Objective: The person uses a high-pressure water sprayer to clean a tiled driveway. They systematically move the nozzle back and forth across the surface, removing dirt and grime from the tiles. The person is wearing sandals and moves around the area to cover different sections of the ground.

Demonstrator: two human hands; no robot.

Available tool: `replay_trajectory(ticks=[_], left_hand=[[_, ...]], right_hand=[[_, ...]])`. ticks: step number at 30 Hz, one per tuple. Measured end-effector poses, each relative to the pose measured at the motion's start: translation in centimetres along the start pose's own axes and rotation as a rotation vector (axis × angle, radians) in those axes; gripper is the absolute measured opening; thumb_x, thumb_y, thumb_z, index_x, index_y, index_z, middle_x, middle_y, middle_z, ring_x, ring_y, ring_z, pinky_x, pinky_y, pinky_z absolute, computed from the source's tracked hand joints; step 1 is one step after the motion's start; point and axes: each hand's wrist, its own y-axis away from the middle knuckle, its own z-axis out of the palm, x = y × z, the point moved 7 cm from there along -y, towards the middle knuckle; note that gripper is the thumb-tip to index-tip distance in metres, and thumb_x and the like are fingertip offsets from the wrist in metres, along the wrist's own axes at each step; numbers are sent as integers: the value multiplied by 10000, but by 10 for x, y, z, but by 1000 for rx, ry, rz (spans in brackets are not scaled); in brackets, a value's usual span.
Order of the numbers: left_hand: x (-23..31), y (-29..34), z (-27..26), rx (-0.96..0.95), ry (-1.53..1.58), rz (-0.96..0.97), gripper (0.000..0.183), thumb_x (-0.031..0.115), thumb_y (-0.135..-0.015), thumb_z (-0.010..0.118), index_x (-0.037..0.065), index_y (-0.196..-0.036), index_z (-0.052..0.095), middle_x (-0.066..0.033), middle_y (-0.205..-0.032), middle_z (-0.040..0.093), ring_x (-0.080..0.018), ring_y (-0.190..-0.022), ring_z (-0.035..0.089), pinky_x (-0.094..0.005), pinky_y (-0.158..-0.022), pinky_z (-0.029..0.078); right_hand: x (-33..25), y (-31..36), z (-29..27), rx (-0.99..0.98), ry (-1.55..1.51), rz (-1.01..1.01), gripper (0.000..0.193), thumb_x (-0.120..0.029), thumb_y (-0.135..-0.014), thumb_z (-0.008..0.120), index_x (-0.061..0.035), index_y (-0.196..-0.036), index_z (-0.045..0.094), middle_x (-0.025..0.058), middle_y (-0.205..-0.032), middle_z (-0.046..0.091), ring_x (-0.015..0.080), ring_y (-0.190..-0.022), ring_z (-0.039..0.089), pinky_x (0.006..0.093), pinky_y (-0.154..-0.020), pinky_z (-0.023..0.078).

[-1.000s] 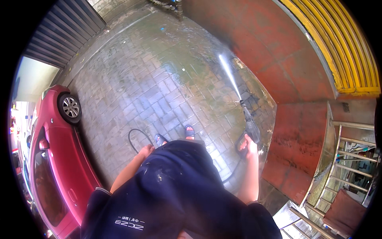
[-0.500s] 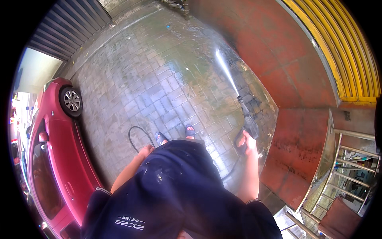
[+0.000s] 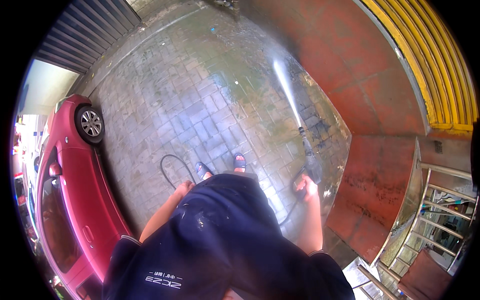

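A black pressure washer gun is gripped in my right hand, its nozzle pointing away from me. From the nozzle a white water jet shoots forward, low over the wet paving beside the red wall. My left hand, at my left hip, is closed on a thin black hose, which loops over the ground in front of it. Another stretch of hose hangs from the gun's handle back toward my body.
A red car is parked along the left. Rust-red panels rise on the right, below a yellow corrugated shutter. A metal rack stands at the lower right. A grey ribbed gate closes the far left.
My right hand and the gun have shifted slightly back toward me and a little left. The jet looks wider, with more mist along the wall's foot. My left hand stays put.
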Motion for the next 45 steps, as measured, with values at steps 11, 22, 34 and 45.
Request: replay_trajectory(ticks=[11, 22, 34, 45], left_hand=[[13, -3, -5, 7, -46, 9, 472, 400, -922, 433, 26, -1187, 543, -234, -1159, 586, -374, -1129, 534, -418, -957, 418], [18, -10, -7, 32, -64, 52, 489, 440, -918, 460, 26, -1154, 569, -229, -1112, 611, -360, -1096, 561, -395, -927, 434], [-51, -72, 14, -45, -36, 230, 471, 466, -905, 477, 68, -1136, 577, -226, -1082, 624, -361, -1071, 575, -405, -894, 447], [57, -53, -25, -11, -376, 294, 473, 433, -923, 437, 19, -1113, 562, -205, -1045, 637, -374, -1067, 562, -402, -891, 443]], right_hand=[[44, 5, -13, 86, -31, 46, 226, -149, -839, 601, -112, -686, 439, 4, -508, 397, 150, -430, 421, 351, -461, 409], [45, 13, -30, 96, -57, 38, 214, -150, -829, 607, -65, -676, 484, 49, -527, 444, 204, -476, 480, 377, -491, 444], [120, 76, -172, 276, -399, -21, 215, -204, -835, 579, -62, -690, 507, 75, -545, 450, 227, -503, 493, 394, -532, 461], [173, 139, -192, 486, -442, -55, 220, -190, -832, 582, -83, -660, 496, 50, -537, 448, 197, -502, 505, 361, -490, 449]])
